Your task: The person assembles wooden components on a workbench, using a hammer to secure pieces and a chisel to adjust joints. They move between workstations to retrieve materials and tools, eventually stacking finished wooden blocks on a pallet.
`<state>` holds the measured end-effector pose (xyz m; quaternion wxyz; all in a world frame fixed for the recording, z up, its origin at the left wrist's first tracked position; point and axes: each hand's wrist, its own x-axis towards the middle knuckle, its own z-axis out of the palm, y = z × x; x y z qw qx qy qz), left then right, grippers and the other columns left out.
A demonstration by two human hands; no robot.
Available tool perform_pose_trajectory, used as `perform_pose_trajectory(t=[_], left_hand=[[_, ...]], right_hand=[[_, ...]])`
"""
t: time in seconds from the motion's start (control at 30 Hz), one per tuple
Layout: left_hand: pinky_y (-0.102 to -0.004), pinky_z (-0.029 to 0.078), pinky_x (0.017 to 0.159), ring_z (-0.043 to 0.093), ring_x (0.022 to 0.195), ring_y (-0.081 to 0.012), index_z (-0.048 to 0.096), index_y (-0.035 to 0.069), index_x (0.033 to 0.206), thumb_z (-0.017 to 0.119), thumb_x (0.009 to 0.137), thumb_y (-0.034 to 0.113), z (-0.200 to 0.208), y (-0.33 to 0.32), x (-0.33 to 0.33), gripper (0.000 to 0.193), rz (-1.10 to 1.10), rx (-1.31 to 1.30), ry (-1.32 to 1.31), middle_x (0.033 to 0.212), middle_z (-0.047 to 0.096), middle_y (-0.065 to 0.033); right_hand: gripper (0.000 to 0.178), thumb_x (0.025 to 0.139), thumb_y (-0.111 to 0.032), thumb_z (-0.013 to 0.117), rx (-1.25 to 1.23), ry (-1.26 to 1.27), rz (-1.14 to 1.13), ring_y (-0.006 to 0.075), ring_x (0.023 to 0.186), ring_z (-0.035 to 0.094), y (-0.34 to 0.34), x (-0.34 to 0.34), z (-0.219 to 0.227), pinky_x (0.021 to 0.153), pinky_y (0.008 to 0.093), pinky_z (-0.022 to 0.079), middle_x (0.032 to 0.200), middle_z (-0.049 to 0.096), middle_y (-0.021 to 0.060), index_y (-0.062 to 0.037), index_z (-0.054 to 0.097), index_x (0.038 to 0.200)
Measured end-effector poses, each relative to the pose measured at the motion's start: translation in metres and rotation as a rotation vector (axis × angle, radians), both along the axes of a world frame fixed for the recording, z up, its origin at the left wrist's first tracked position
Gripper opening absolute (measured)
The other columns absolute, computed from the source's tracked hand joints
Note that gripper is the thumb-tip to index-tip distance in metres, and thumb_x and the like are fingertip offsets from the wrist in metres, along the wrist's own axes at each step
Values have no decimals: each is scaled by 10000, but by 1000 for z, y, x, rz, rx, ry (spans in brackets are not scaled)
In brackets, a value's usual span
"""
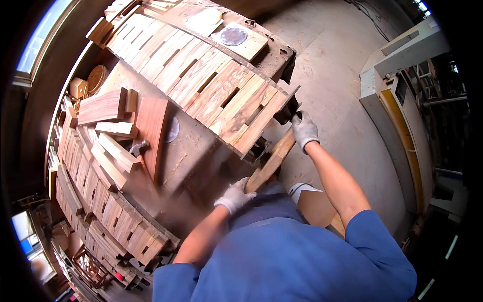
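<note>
In white work gloves, both my hands are at a wooden strip (274, 160) that slants across in front of my body. My left hand (236, 196) is closed on its near end. At the far end my right hand (305, 131) is closed round the strip, right beside the dark metal end (289, 110) of a rack. On that rack lies a long panel (201, 75) of wooden strips laid side by side, with several dark slots between them. The strip is below and apart from the panel's near edge. The glove hides part of its far end.
To the left, loose wood blocks (115, 151), a reddish board (151, 131) and a hammer (139, 147) lie on a bench. Another slotted panel (121, 221) stands farther left. A clear round disc (232, 35) rests on a board at the back. A grey machine (392, 95) is at right.
</note>
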<state>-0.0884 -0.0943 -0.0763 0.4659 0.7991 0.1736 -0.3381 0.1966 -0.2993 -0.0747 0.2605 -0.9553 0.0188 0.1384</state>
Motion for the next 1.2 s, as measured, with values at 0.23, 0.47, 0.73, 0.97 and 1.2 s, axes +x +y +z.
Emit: perform_pose_trajectory(t=[0.23,0.47,0.73,0.97,1.2], left_hand=[[-441,480,1131,617,1317,-392,520,60,1523,844,859,363,-1,-35,-30,799,252,253,-82,1410,643,-244],[-461,449,1158,584,1338,-404,518,58,1505,872,818,344,-10,-54,-32,824,314,385,-128,1409,635,-234],[-451,480,1133,607,1325,-383,562,53,1476,847,822,386,-5,-42,-30,788,274,276,-143,1418,644,-208],[-449,490,1123,619,1311,-385,568,79,1487,842,813,415,-15,-35,-36,801,275,219,-159,1415,648,-214],[-440,483,1130,611,1320,-386,564,79,1490,849,803,425,-4,-24,-31,821,265,146,-94,1437,633,-212]], right_hand=[[507,996,-447,580,19,13,114,472,1166,668,-9,6,-5,1006,522,524,1216,712,286,-46,640,1300],[514,1002,-441,573,39,70,173,469,1174,668,-11,12,-2,1013,520,520,1211,713,292,-41,633,1318],[518,1009,-455,548,10,103,180,462,1181,674,-15,15,0,1035,513,515,1213,718,291,-29,628,1293],[472,1028,-382,568,28,108,186,447,1179,681,-9,13,7,1008,493,526,1200,724,286,-23,623,1330],[479,1030,-393,505,8,59,212,491,1137,673,-9,11,5,983,528,520,1170,718,308,-17,659,1283]])
